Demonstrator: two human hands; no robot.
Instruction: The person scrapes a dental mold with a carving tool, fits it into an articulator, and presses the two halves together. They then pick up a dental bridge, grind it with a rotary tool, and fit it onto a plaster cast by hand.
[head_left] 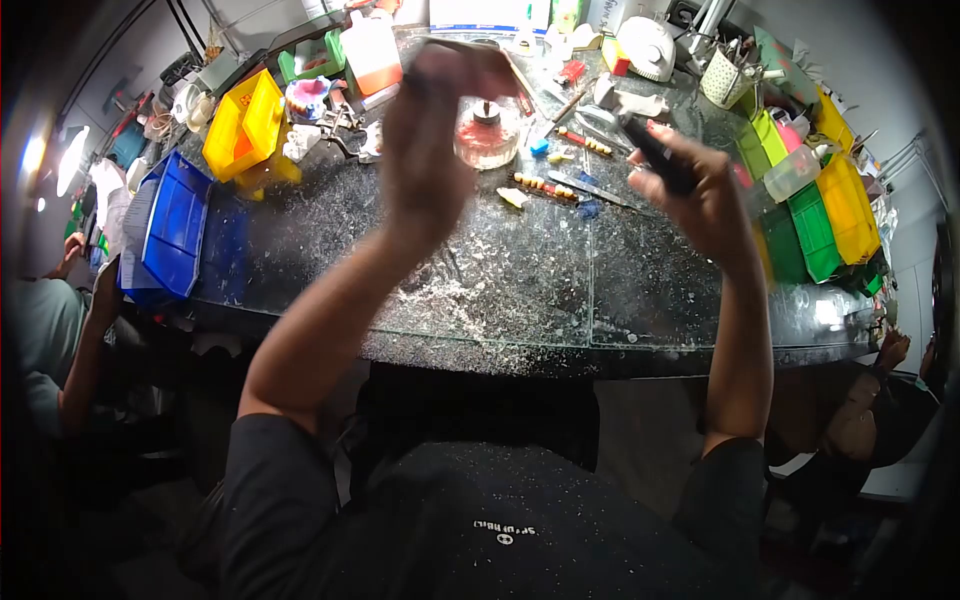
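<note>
My left hand (430, 140) is raised over the back middle of the bench and smeared by motion. Whether it holds anything cannot be made out. Just to its right stands a squat glass burner-like jar (488, 150) with a dark cap and reddish contents. My right hand (700, 190) is closed around a short black cylindrical tool (660, 160), held above the bench and pointing up and left. Below and left of that tool lie a flat metal blade (598, 190) and a red-and-cream strip of tooth-like pieces (545, 186).
Blue (175, 225) and yellow bins (243, 125) line the left; green (815, 230) and yellow bins (848, 205) line the right. White debris (480, 300) covers the dark bench. A bottle with red liquid (372, 55) stands behind. Other people sit at both sides.
</note>
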